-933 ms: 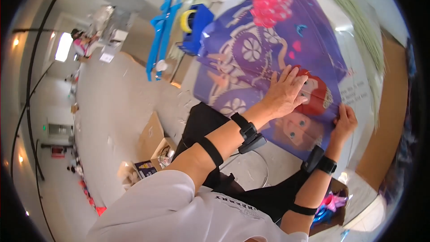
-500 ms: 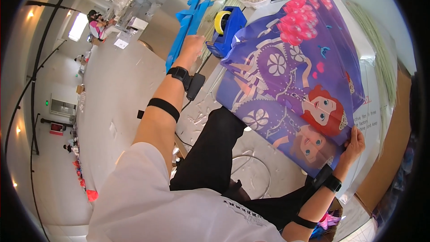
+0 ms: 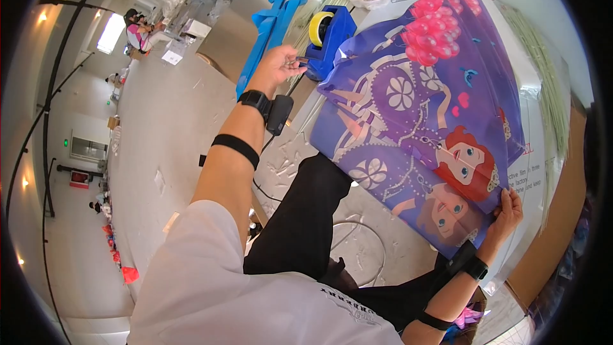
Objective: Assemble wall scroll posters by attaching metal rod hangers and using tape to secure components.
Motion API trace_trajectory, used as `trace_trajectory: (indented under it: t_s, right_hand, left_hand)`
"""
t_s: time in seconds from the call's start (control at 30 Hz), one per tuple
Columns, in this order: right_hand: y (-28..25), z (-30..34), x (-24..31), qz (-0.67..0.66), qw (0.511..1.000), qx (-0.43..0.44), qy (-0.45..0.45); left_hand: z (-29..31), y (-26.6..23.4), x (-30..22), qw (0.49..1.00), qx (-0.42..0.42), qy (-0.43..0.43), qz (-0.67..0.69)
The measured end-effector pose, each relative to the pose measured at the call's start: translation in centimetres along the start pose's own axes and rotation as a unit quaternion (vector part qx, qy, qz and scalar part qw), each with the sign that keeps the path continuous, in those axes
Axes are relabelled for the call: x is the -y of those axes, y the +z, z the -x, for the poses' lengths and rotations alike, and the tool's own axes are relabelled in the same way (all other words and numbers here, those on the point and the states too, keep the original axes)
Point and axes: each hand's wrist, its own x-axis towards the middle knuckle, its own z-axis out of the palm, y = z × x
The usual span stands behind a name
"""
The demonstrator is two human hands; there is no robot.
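Right hand pinches the folded princess-print sheet by one corner on the tabletop, apparently to align its layers; left hand at blue tape dispenser, closure and hold unclear.

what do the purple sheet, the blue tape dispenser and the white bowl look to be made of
Purple sheet: likely thin plastic film, fairly glossy, judging by its pale sheen and creases, though coated paper is possible.
Blue tape dispenser: probably hard moulded plastic, smooth and evenly coloured.
White bowl: perhaps thin plastic, as its wall looks slightly see-through; too small to be sure.
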Motion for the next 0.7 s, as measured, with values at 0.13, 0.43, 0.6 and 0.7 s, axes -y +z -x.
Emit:
trace_trajectory:
  t_s: [0.13,0.43,0.6,0.7]
  right_hand:
    - [0.2,0.0,0.3,0.010,1.000,-0.011,-0.003]
    - [-0.2,-0.2,-0.2,0.004,1.000,0.007,-0.012]
    - [0.1,0.0,0.3,0.014,1.000,0.006,0.005]
    - [-0.4,0.7,1.3,-0.014,0.999,0.021,0.038]
  left_hand:
    - [2.0,-1.6,1.6,0.988,0.060,0.041,0.135]
    - [0.9,-2.8,4.8,0.992,-0.044,-0.058,0.099]
    - [1.4,-2.3,7.4,0.993,-0.020,-0.106,0.041]
    - [4.4,0.0,8.0,0.999,0.003,-0.042,-0.009]
